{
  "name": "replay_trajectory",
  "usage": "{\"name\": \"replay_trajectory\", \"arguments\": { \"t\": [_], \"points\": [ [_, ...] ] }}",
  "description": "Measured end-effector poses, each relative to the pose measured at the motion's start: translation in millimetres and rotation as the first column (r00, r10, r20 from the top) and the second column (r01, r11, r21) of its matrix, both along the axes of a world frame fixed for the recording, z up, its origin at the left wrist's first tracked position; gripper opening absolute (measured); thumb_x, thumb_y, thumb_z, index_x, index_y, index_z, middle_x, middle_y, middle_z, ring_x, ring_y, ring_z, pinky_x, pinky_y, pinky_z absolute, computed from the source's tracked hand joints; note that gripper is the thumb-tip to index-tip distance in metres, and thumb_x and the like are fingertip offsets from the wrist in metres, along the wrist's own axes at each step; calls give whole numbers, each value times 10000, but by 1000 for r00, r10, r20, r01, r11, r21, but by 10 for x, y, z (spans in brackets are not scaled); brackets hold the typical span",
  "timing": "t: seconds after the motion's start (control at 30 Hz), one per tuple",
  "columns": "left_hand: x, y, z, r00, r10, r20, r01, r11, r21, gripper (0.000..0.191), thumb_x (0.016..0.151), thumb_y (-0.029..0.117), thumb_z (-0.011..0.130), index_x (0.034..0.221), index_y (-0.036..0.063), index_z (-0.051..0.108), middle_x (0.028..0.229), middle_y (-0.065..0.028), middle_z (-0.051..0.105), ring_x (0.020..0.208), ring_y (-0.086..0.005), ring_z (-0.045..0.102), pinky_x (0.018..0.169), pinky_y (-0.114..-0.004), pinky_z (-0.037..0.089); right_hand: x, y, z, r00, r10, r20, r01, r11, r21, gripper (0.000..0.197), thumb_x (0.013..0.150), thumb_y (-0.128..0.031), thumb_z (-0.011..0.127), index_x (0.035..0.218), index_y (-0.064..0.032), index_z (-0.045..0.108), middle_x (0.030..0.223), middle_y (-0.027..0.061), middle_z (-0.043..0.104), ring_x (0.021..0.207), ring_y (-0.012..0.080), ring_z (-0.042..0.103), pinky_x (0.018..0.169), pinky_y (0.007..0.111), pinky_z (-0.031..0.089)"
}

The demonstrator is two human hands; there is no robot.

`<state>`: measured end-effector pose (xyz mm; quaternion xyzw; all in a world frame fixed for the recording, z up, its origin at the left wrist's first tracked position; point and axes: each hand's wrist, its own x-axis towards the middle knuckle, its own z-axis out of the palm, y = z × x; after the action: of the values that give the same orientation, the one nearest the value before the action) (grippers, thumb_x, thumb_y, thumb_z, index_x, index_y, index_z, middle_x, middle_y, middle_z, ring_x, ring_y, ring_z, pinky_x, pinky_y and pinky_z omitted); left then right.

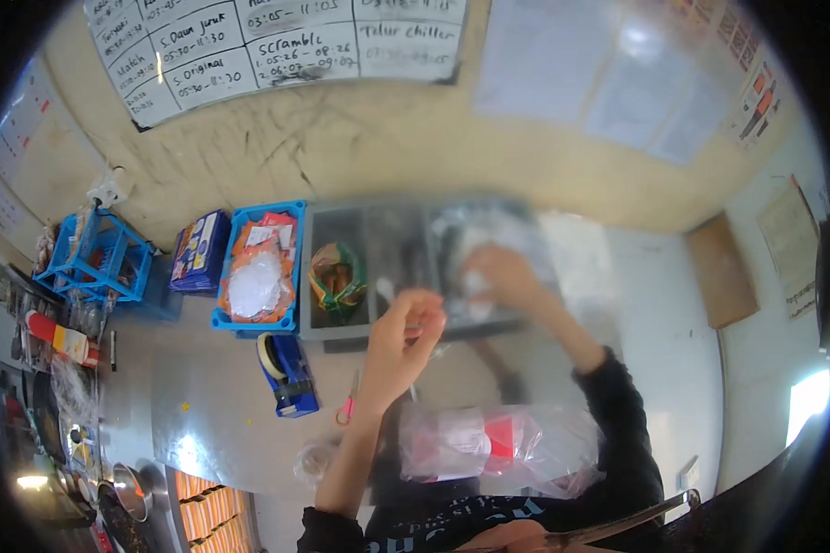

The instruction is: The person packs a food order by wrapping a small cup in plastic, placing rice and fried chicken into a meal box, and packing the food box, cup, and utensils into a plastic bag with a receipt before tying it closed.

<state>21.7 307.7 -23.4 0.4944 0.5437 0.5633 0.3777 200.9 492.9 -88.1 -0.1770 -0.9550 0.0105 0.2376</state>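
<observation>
My right hand reaches into the right compartment of a grey divided bin, among clear plastic packaging. Motion blur hides whether its fingers grip anything. Just in front of the bin's middle, my left hand hovers with loosely curled fingers, thumb apart, and nothing visible in it. Closest to my body lies a clear plastic bag around a red and white package. Pink-handled scissors rest on the metal table, left of my left forearm.
A blue tape dispenser stands left of the scissors. The bin's left compartment holds a green packet. Beside it are a blue basket of orange packets and a stack of blue packs. A wall with a handwritten whiteboard rises behind.
</observation>
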Motion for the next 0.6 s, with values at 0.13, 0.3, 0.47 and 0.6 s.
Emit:
{"name": "replay_trajectory", "arguments": {
  "t": [0.13,0.3,0.47,0.6],
  "points": [
    [224,604,-331,996,-45,81,44,999,8,179,866,156,611,1011,73,548,849,36,583,793,-38,541,641,-182,386,132,316,-108,963,223,153,-231,972,35,211,693,-284,682,824,-146,590,667,15,512,685,213,543,712,336,451],
    [197,978,-667,991,-44,124,50,998,-44,239,846,193,638,1038,79,554,878,18,593,818,-59,545,680,-213,402,315,493,-114,981,-6,193,20,997,-70,107,741,-200,672,782,-128,605,703,19,563,783,210,549,750,336,420],
    [471,1379,-720,920,213,-329,-111,946,304,385,799,207,683,1121,54,538,998,-53,599,918,-116,547,769,-270,427,171,648,431,952,83,-294,-187,920,-344,76,727,-123,677,763,-96,615,768,28,633,812,191,560,754,331,401],
    [589,1622,-884,966,252,-57,-206,883,421,354,791,184,695,1068,6,566,957,-64,620,843,-110,565,740,-273,456,155,678,763,925,39,-379,-261,789,-557,92,777,-132,663,836,-78,618,826,18,662,867,128,553,771,298,399]
  ]
}}
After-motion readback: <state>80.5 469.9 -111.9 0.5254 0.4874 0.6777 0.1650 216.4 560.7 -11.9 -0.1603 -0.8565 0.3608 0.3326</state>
